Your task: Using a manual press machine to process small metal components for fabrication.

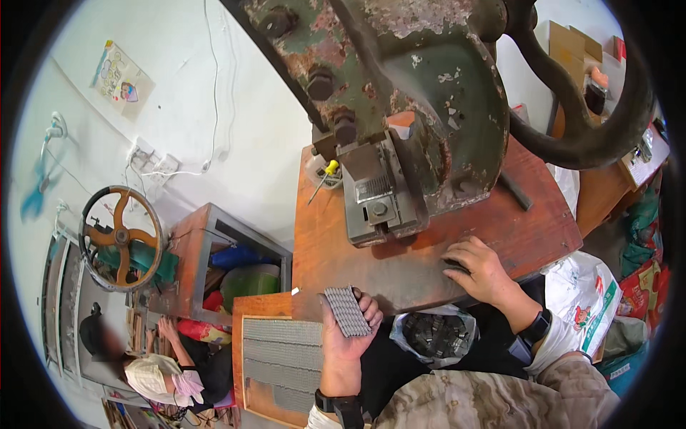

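My left hand (346, 342) is closed around a grey ridged block of small metal pieces in rows (347, 312), held upright in front of the table's near edge. My right hand (480, 270) rests on the worn wooden tabletop (407, 275), fingers curled in towards the thumb. Something dark shows between them, too unclear to name. Beyond both hands stands a heavy green press (457, 93) with peeling paint. Its metal die block (379, 204) sits low over the table, with a bolt on its front. A yellow-handled screwdriver (330, 169) leans beside the die block.
Between my knees, a clear plastic bag (434, 334) holds dark metal pieces. A wooden tray (280, 357) of grey rows lies at left. The press's big curved handwheel (607, 143) hangs at right, above a dark bar (514, 190). Another person (168, 372) sits far left beneath a second handwheel (121, 237).
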A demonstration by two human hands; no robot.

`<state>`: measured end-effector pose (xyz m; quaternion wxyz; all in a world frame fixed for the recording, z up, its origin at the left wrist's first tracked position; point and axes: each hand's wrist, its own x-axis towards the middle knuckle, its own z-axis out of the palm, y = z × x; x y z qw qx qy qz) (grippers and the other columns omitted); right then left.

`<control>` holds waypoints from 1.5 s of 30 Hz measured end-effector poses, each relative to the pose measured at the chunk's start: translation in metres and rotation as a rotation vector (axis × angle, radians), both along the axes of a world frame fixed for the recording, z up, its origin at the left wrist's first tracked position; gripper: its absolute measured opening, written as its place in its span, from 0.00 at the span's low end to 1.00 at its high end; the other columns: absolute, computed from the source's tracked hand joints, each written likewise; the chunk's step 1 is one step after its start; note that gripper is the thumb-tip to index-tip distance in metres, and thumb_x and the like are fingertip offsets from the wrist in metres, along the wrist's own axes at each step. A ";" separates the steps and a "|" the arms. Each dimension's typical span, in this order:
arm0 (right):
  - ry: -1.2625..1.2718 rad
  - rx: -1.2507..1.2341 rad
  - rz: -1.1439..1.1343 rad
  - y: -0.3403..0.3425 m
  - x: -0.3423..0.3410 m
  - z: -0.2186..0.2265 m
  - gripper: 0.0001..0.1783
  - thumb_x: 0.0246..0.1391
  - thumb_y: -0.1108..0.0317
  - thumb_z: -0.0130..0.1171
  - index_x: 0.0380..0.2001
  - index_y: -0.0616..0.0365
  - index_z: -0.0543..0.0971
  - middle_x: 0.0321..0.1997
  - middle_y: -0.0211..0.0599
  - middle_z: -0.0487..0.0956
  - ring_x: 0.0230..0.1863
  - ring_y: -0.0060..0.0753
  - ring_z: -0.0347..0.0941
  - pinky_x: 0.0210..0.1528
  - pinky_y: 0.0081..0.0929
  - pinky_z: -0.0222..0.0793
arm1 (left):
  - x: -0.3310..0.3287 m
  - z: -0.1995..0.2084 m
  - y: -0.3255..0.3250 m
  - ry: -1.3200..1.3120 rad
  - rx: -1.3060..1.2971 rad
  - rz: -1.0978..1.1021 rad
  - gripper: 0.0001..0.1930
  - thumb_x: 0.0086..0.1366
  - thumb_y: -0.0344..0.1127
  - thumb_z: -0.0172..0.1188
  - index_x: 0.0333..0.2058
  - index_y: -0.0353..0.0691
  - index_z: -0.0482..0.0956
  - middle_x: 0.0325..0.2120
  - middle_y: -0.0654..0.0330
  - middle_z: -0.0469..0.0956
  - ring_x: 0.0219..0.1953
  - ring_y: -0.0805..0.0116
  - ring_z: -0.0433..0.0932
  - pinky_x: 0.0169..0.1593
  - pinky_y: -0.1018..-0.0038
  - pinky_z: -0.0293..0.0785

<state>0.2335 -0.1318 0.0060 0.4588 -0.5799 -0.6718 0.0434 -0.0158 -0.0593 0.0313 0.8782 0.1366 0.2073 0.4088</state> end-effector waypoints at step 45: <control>-0.253 -0.194 -0.115 0.017 -0.015 0.014 0.14 0.31 0.71 0.67 0.28 0.56 0.79 0.36 0.37 0.74 0.40 0.46 0.69 0.41 0.37 0.67 | 0.081 0.019 0.294 1.995 1.156 0.087 0.10 0.59 0.45 0.54 0.36 0.55 0.83 0.61 0.51 0.56 0.64 0.48 0.50 0.57 0.41 0.52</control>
